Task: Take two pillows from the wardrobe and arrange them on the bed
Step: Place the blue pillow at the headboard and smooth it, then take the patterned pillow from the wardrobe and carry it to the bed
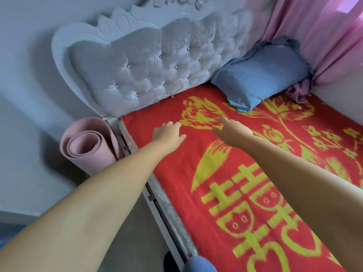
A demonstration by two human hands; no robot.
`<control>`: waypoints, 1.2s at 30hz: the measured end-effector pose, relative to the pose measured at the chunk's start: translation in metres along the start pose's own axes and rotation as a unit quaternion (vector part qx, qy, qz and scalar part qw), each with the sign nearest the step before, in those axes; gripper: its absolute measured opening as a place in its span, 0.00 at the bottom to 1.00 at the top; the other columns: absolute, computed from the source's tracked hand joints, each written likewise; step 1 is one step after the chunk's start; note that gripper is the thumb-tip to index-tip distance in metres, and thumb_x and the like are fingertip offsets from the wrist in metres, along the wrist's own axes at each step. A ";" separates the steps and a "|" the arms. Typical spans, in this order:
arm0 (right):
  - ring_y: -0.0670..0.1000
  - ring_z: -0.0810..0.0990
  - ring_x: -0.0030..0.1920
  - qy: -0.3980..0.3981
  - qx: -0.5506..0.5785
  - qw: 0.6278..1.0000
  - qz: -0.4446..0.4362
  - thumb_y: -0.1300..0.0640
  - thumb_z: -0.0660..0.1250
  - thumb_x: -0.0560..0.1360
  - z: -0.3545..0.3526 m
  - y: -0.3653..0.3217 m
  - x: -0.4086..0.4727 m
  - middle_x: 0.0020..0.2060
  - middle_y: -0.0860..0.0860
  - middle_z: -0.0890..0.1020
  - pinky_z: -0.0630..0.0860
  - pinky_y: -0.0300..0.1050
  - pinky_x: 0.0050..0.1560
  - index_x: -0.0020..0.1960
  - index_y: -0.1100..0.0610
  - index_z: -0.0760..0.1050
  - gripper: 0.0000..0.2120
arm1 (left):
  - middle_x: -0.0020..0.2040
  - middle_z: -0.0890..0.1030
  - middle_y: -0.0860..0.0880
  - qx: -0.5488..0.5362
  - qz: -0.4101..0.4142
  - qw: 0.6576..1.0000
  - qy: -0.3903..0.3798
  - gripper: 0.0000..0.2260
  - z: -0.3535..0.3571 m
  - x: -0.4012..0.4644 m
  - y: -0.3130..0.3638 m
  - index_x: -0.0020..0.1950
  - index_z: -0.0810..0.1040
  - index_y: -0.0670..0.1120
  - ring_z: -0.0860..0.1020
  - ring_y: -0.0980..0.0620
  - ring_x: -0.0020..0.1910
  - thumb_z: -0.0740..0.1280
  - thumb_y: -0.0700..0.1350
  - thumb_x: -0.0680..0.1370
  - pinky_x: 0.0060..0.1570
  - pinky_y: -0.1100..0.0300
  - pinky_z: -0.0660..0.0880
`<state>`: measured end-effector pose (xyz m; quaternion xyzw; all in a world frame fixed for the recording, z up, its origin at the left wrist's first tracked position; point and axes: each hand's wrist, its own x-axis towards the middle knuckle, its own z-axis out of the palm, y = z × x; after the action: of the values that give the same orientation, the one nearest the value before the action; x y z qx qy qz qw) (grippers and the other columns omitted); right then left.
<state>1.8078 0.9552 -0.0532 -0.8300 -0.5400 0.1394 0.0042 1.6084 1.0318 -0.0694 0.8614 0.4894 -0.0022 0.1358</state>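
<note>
Pillows visible: one certain. Near the lower frame edge, a blue rounded shape (pixel 199 265) may be a second; this cannot be confirmed. Left hand (pixel 168 133) and right hand (pixel 230 132) hover empty, fingers loosely spread, over the red blanket (pixel 176 173). Farthest, the blue pillow (pixel 261 75) leans against the headboard (pixel 147 65). It looks soft and light; grip both short ends.

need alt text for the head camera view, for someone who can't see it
Two bare arms reach over a bed, left hand and right hand empty above a red blanket with yellow patterns. One blue pillow leans in the far corner against the tufted headboard, by a pink curtain; a rolled pink mat stands beside the bed.
</note>
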 end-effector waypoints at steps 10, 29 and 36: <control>0.57 0.80 0.49 0.019 -0.005 0.999 -0.026 0.41 0.55 0.79 0.039 -0.049 -0.098 0.60 0.56 0.77 0.69 0.43 0.31 0.73 0.53 0.60 0.26 | 0.65 0.74 0.45 0.042 -0.017 0.999 0.013 0.21 0.005 -0.114 -0.045 0.69 0.69 0.48 0.72 0.43 0.64 0.59 0.56 0.79 0.61 0.47 0.69; 0.60 0.76 0.61 -0.053 -0.131 0.940 -0.312 0.45 0.57 0.79 0.131 -0.374 -0.309 0.63 0.57 0.74 0.74 0.54 0.53 0.72 0.52 0.61 0.24 | 0.62 0.75 0.44 -0.033 -0.255 0.964 0.070 0.19 -0.010 -0.489 -0.311 0.65 0.72 0.46 0.74 0.42 0.61 0.62 0.55 0.78 0.56 0.49 0.72; 0.61 0.77 0.59 -0.056 -0.101 0.910 -0.397 0.46 0.58 0.79 0.183 -0.584 -0.394 0.62 0.58 0.75 0.74 0.53 0.54 0.69 0.54 0.64 0.21 | 0.64 0.75 0.45 -0.018 -0.327 0.942 0.079 0.19 -0.041 -0.627 -0.476 0.64 0.73 0.46 0.74 0.43 0.63 0.63 0.54 0.77 0.58 0.52 0.72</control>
<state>1.0931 0.8181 -0.0473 -0.5336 -0.8358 0.1172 -0.0546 0.8751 0.7438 -0.0547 0.6491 0.7529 0.0306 0.1040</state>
